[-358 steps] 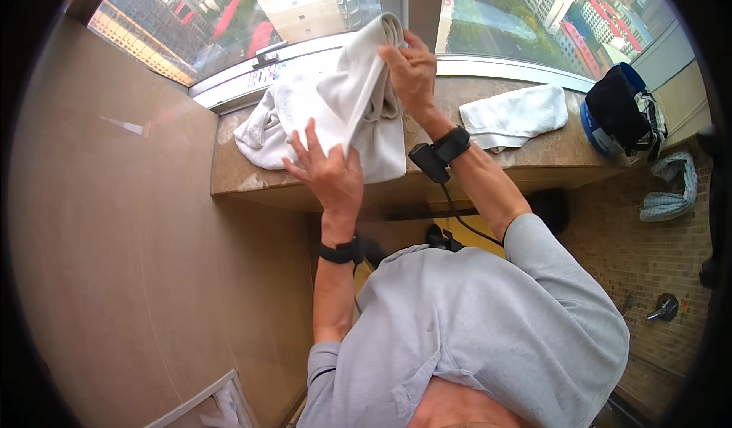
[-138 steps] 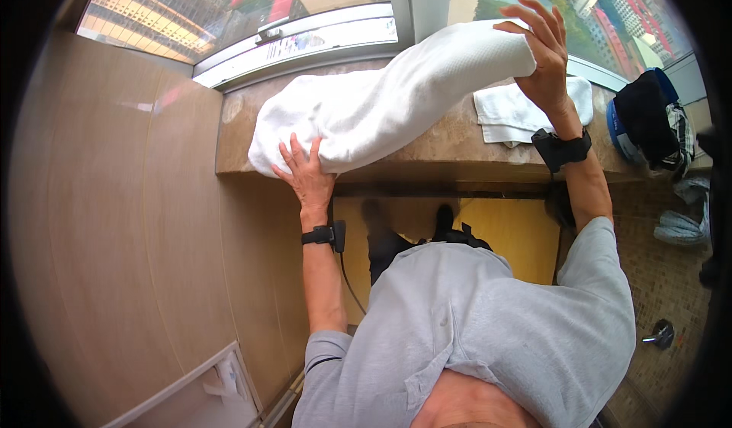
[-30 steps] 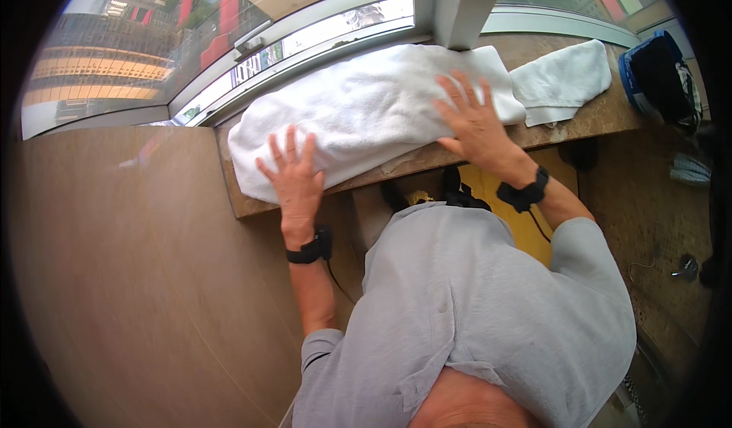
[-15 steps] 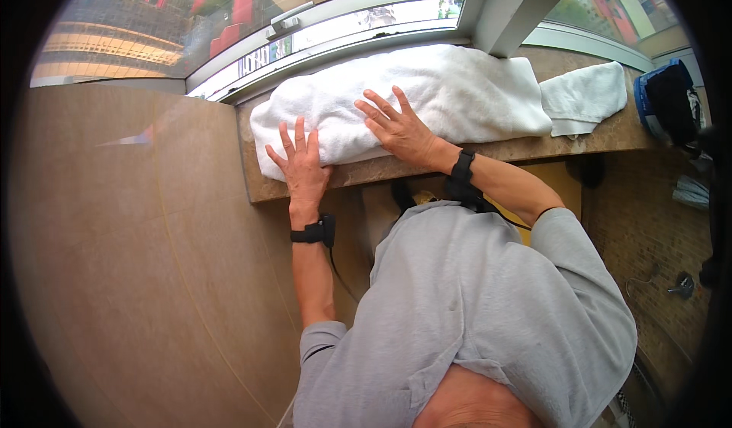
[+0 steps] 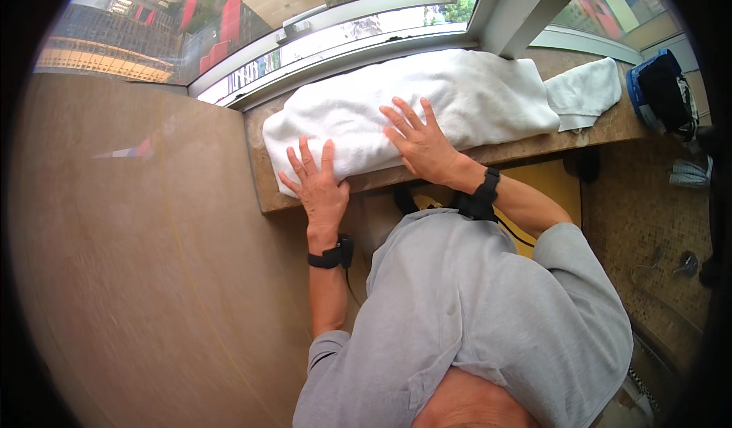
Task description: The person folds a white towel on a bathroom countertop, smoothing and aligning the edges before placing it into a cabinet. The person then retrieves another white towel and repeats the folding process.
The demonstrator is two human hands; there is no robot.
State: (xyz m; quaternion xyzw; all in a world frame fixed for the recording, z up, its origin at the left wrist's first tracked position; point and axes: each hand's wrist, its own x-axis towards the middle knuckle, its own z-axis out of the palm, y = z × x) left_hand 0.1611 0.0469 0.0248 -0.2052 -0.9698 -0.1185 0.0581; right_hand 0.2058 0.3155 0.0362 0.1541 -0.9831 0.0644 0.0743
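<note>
right hand (image 5: pixel 427 147) has moved nearer left hand (image 5: pixel 322 193), both splayed on white towel (image 5: pixel 488 96).

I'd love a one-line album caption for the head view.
Left hand and right hand spread on a large white towel along a marbled windowsill, beside a smaller white towel.

Left fingers (image 5: pixel 308 157), right fingers (image 5: pixel 409 115) spread on white towel (image 5: pixel 488 89), brown ledge (image 5: pixel 614 125) beneath, window (image 5: pixel 259 9) behind

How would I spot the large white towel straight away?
Below the window runs a brown stone ledge. Along it lies the large white towel, under the left hand and right hand. It is much longer than the white cloth at its right end.
</note>
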